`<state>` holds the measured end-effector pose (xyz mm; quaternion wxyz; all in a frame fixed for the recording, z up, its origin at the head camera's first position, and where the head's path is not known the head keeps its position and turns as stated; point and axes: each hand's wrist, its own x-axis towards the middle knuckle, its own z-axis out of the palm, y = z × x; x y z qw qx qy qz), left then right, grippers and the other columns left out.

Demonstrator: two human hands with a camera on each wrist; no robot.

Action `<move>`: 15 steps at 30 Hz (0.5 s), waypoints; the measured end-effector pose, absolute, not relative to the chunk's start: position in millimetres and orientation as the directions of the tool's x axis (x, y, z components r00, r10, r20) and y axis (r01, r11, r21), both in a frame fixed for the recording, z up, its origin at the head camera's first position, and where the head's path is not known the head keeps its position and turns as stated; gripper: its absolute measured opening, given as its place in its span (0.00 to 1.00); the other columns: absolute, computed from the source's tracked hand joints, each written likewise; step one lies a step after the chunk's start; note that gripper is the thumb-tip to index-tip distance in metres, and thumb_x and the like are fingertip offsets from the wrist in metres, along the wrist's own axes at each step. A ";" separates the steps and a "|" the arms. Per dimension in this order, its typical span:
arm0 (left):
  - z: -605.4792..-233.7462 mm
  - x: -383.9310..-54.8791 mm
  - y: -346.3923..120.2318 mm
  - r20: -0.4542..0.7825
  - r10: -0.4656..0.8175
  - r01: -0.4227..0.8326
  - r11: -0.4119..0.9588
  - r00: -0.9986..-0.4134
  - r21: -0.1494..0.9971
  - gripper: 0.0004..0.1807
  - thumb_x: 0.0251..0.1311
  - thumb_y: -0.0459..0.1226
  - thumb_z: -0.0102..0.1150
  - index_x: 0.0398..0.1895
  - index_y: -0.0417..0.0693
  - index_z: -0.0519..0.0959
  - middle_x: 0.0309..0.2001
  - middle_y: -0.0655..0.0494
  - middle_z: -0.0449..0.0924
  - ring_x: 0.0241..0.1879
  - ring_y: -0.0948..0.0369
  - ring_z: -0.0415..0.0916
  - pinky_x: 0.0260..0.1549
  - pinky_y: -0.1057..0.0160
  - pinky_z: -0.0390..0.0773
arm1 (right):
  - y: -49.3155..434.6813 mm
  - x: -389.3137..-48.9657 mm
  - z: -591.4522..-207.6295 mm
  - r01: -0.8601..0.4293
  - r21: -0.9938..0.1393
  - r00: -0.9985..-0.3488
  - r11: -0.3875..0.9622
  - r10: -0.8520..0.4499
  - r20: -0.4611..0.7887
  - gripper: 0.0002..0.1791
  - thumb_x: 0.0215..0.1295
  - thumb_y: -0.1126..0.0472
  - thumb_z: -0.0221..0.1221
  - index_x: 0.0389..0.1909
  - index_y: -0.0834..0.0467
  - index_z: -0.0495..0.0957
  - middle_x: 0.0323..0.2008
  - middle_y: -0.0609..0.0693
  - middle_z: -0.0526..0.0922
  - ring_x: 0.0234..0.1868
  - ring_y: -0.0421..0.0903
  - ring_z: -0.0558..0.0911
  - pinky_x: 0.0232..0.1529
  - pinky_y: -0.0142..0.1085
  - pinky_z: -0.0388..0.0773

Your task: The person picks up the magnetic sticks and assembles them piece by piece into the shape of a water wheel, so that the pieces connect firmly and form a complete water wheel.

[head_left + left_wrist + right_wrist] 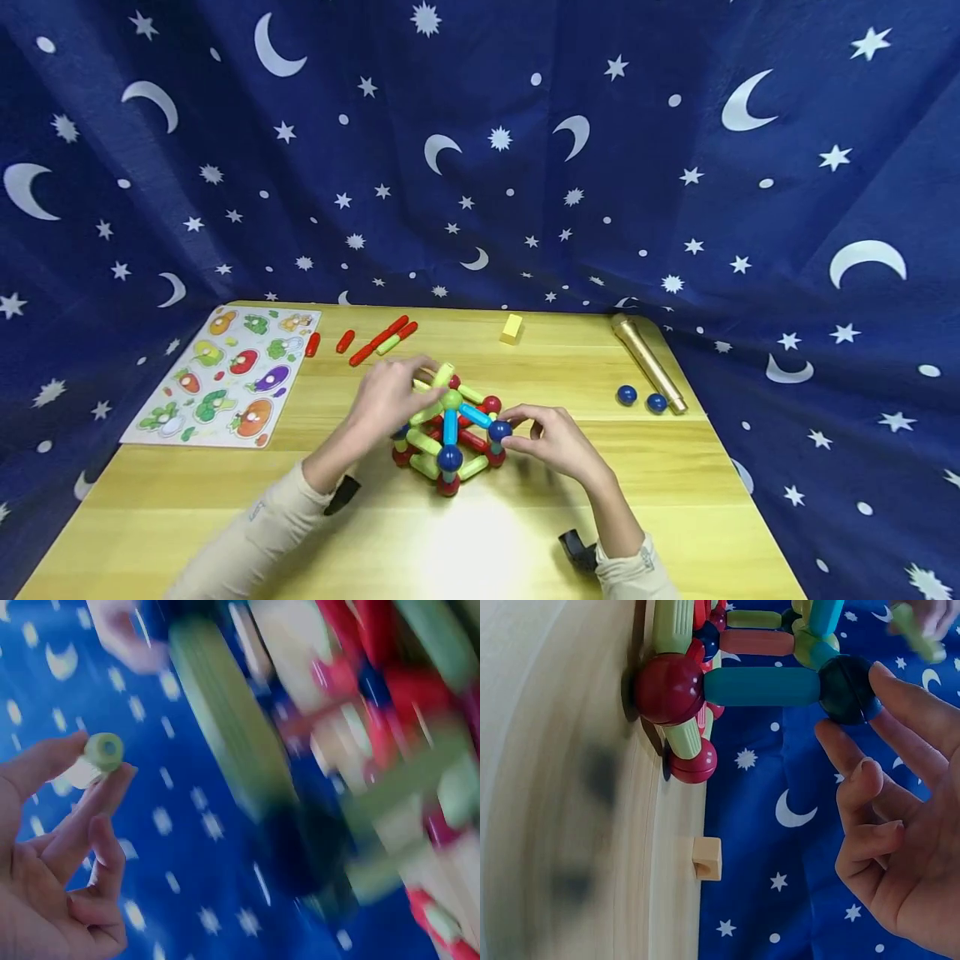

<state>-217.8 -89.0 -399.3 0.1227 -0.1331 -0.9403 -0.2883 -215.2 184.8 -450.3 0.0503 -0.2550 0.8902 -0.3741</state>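
Note:
A magnetic ball-and-rod structure [425,442] of green, blue and red rods joined by red, blue and green balls stands on the table. My left hand [384,398] is above its left side. In the left wrist view, thumb and fingers pinch a short light green rod [103,752], its round end facing the camera. On the structure's right side, my right hand [555,442] holds a dark blue ball [847,690] between thumb and fingertips. That ball tops an upright blue rod [761,686], which stands on a red ball [669,688].
Loose red rods [363,355] and a loose green rod [388,344] lie behind the structure. A vegetable picture board [288,400] is at left, a yellow block [512,328] at back. Two blue balls [627,395] sit beside a gold microphone-shaped stick [648,362] at right.

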 end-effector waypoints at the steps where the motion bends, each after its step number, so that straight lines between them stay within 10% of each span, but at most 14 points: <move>1: -398.1 -207.4 -78.9 0.308 0.223 0.356 0.793 -0.925 0.495 0.17 0.51 0.47 0.72 0.42 0.50 0.84 0.33 0.55 0.89 0.17 0.63 0.70 0.19 0.69 0.63 | 185.6 -216.0 -450.0 -0.418 -0.690 -0.866 0.592 -0.489 0.105 0.14 0.58 0.51 0.67 0.46 0.44 0.83 0.40 0.45 0.88 0.21 0.38 0.73 0.24 0.29 0.71; 15: -433.2 -179.1 -30.5 0.358 0.441 0.504 0.858 -0.823 0.101 0.14 0.44 0.50 0.75 0.33 0.58 0.86 0.20 0.64 0.82 0.25 0.62 0.76 0.28 0.63 0.67 | 188.2 -218.1 -455.5 -0.394 -0.700 -0.871 0.596 -0.484 0.078 0.15 0.59 0.47 0.66 0.47 0.43 0.83 0.40 0.46 0.88 0.19 0.39 0.73 0.22 0.30 0.70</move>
